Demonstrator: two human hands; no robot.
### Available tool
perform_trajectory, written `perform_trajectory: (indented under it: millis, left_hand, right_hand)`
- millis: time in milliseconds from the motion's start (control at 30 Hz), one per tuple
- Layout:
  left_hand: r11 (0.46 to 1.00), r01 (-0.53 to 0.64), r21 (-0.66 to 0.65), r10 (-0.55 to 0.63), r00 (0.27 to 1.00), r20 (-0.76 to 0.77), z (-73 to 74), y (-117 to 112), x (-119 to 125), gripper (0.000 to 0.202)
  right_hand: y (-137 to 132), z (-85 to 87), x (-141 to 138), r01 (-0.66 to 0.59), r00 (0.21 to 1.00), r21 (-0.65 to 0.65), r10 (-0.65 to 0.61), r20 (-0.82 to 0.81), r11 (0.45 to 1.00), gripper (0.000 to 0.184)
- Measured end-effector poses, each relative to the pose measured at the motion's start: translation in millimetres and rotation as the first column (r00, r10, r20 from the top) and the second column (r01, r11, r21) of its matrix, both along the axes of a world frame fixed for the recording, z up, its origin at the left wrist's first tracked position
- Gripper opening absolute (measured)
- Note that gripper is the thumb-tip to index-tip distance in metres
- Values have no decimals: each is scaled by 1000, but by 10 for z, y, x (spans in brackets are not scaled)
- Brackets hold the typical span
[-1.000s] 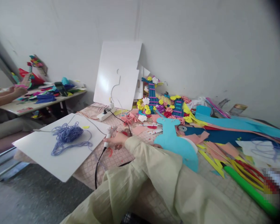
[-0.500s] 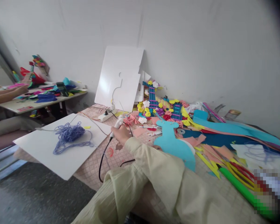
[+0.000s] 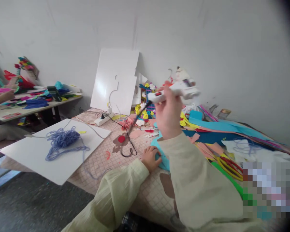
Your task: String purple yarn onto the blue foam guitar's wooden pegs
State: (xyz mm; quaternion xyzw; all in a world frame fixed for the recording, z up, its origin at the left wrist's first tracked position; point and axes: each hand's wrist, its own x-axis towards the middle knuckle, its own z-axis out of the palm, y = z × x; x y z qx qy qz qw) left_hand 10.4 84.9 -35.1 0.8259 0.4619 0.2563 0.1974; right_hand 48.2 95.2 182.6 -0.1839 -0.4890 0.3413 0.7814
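My right hand (image 3: 168, 111) is raised over the table, closed around the handle of a white hot glue gun (image 3: 174, 91). A black cord runs from the glue gun down to the tabletop. My left hand (image 3: 151, 158) lies low on the table with its fingers curled over the left edge of a light-blue cut-out shape (image 3: 163, 163). Much of that cut-out is hidden behind my right forearm and sleeve.
A tangle of blue-purple yarn (image 3: 64, 141) lies on a white board (image 3: 62, 172) to the left. Behind are a white power strip (image 3: 104, 119) and another white board (image 3: 114, 80) leaning on the wall. Colourful scraps crowd the right. Another person's hand (image 3: 6, 95) shows far left.
My right hand has lifted the glue gun from the left side of the table up and to the right. My left hand, mostly hidden before, now shows at the cut-out. The view has turned slightly right.
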Motion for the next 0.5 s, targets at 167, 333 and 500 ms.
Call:
perform_trajectory:
  millis: [167,333,500]
  left_hand:
    - [999,-28,22,26,998,52,-55,38,21,18]
    - [1000,-7,-11,8,997,75,-52,107,-6,16]
    - [999,40,6,-40,996,74,-71,167,-48,18]
  right_hand:
    - [-411,128,788,87,994,168,-96,44,982,19]
    - [-735,-130,1418,137,986,145,-149,78,980,16]
    - [-1023,-571,1728,-8,1000,-143,12,27,990,10]
